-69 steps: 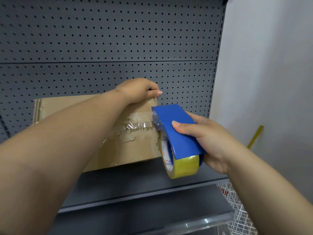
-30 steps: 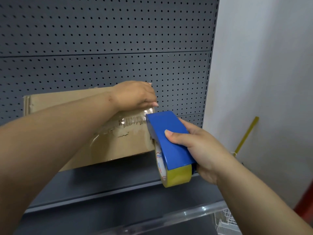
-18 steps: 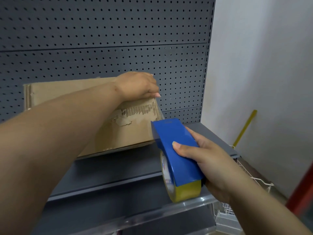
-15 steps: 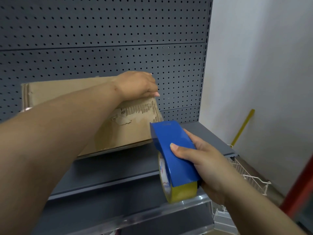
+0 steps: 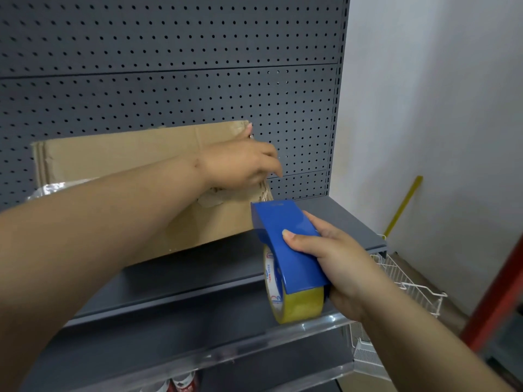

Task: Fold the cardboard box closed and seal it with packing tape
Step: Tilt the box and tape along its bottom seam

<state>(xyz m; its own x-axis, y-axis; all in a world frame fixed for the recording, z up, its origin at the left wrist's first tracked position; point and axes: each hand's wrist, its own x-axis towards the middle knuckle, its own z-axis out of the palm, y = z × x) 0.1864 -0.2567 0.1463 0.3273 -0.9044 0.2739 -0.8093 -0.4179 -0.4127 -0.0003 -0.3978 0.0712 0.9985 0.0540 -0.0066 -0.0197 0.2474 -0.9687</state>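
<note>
A brown cardboard box [image 5: 127,154] stands on a grey shelf [image 5: 215,267] against the pegboard, its flaps folded shut. My left hand [image 5: 240,165] lies on the box's front face near the right edge, fingertips curled over that edge where clear tape shows. My right hand [image 5: 339,261] grips a blue tape dispenser [image 5: 285,244] with a yellowish tape roll [image 5: 297,304]. The dispenser sits just off the box's lower right corner, apart from it. My left forearm hides much of the box's front.
A grey pegboard panel [image 5: 169,66] backs the shelf. Crumpled clear tape [image 5: 48,190] sticks out at the box's left. A clear strip [image 5: 226,355] edges the lower shelf. A white wire basket [image 5: 407,290], a yellow stick [image 5: 404,205] and a red post [image 5: 498,292] are at the right.
My left hand slid from the box's top right corner down onto its front face. The dispenser came off the box's taped side and dropped toward me.
</note>
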